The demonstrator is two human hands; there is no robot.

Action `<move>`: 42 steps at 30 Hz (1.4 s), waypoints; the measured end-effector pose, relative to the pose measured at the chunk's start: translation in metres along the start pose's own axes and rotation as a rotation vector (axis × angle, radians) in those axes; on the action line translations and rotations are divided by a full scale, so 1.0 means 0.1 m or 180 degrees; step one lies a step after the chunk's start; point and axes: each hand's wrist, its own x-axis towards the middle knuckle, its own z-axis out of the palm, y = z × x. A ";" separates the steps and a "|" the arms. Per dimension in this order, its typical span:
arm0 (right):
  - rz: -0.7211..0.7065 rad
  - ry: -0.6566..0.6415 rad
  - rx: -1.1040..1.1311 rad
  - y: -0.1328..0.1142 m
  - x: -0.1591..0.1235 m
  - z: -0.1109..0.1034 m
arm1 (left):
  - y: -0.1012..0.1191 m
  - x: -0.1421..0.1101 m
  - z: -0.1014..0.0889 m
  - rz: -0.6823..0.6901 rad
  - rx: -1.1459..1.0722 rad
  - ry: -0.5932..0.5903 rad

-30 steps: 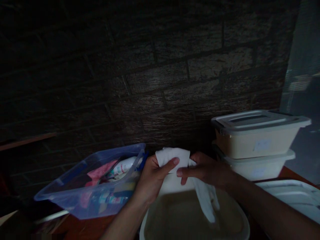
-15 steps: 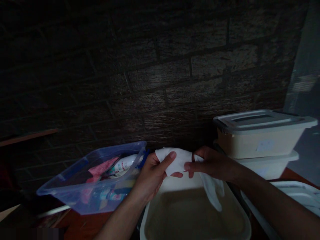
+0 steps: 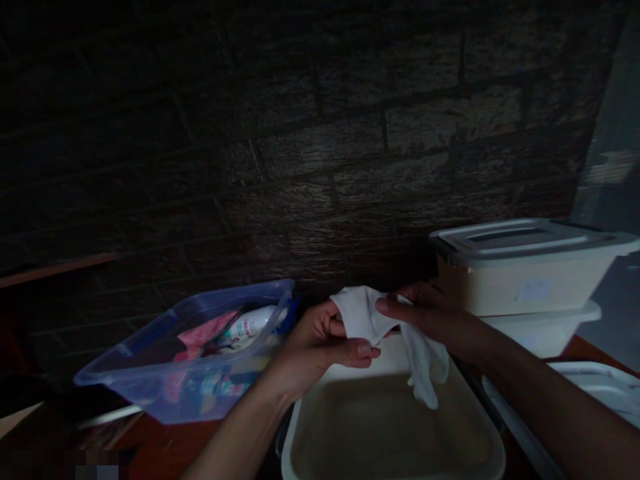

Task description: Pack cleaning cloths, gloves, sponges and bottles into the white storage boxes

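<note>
A thin white glove [image 3: 363, 313] is stretched between my hands above an open cream-coloured bin [image 3: 395, 427]. Its finger-like ends dangle over the bin on the right. My left hand [image 3: 320, 340] is at the glove's left edge, with some fingers partly hidden behind the cloth; its thumb lies below the cloth against other fingers. My right hand [image 3: 425, 313] pinches the glove from the right, thumb on top and the other fingers mostly hidden behind.
On the left, a clear blue-tinted plastic bin [image 3: 150, 387] holds a white bottle [image 3: 250, 325] and pink packaging [image 3: 205, 333]. Two lidded cream boxes [image 3: 520, 283] are stacked at right, beside a loose white lid [image 3: 600, 387]. A dark brick wall [image 3: 320, 147] stands close behind.
My left thumb has slid off the glove's face to below it, and the cloth has bunched up. My right hand has moved slightly up, still pinching. The view has shifted a little.
</note>
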 end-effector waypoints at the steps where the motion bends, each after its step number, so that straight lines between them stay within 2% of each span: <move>1: -0.0005 -0.0044 0.0028 0.02 0.01 0.03 | 0.00 -0.01 0.02 0.0006 -0.0003 -0.0142; 4: -0.0178 -0.0119 -0.0014 0.05 0.02 0.07 | 0.00 -0.02 0.09 0.0068 -0.0044 -0.0304; 6: -0.0320 -0.0270 0.0018 0.05 0.03 0.07 | 0.00 0.00 0.13 0.0173 -0.0207 -0.0071; 9: -0.0336 -0.0506 0.0087 0.03 0.02 0.06 | -0.04 0.05 0.16 0.0366 -0.0540 0.0478; 12: -0.0367 -0.0500 0.0037 0.03 0.02 0.05 | -0.07 0.09 0.16 0.0455 -0.0539 0.0599; 14: -0.0447 -0.0363 -0.0022 0.03 0.03 0.04 | -0.06 0.11 0.14 0.0594 -0.0434 0.0622; 17: -0.0506 0.0083 -0.0044 0.05 0.04 0.02 | -0.02 0.11 0.10 0.0874 -0.0372 0.0910; 20: -0.0496 0.0389 -0.0001 0.05 0.04 0.03 | 0.00 0.11 0.08 0.0921 -0.0378 0.1104; 26: -0.0540 -0.0270 0.0366 0.01 0.03 0.15 | -0.03 0.07 0.15 0.0611 -0.0070 0.0553; 30: -0.0432 -0.0388 0.0412 0.02 0.03 0.17 | -0.01 0.05 0.17 0.0486 0.0231 0.0353; 34: -0.0202 -0.0530 0.0294 -0.01 0.01 0.05 | 0.03 0.03 0.10 0.0354 0.0330 0.0367; 39: -0.0434 -0.0370 0.0266 -0.11 -0.02 -0.12 | 0.02 0.02 0.04 0.0174 0.0257 0.0569; 42: -0.0371 -0.0549 0.0245 -0.10 -0.02 -0.07 | 0.00 0.02 0.10 0.0157 0.0158 0.0263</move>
